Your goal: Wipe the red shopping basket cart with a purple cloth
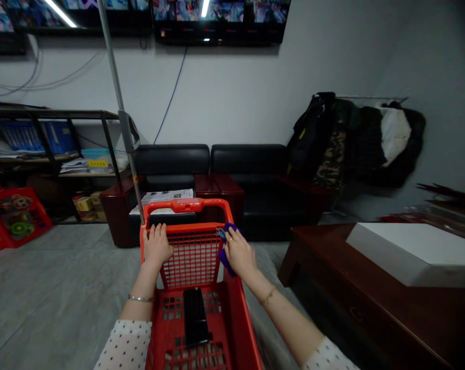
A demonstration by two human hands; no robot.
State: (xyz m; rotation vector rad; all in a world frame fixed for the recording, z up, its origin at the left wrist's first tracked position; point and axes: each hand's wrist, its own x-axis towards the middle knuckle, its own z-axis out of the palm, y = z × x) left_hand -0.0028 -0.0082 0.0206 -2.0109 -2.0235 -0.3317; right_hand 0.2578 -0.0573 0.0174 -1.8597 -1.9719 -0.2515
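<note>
A red plastic shopping cart basket (238,308) with grid walls stands in front of me, its handle (188,205) at the far end. My left hand (157,245) grips the far left part of the rim, fingers over the edge and thumb to the right. Pressed against the far right corner, my right hand (240,253) is closed on a purple cloth (225,261); some light blue strands show by its fingertips. A black flat box-like object (196,316) lies on the basket's floor. On the left corner rises a grey pole (116,82).
Black sofa seats (251,174) with dark red wooden arms stand beyond the cart, papers (166,195) on one. To the right is a brown wooden table (332,257) bearing a white box (421,246). Shelves (51,113) and a red crate (20,216) are left; coats (343,139) hang back right.
</note>
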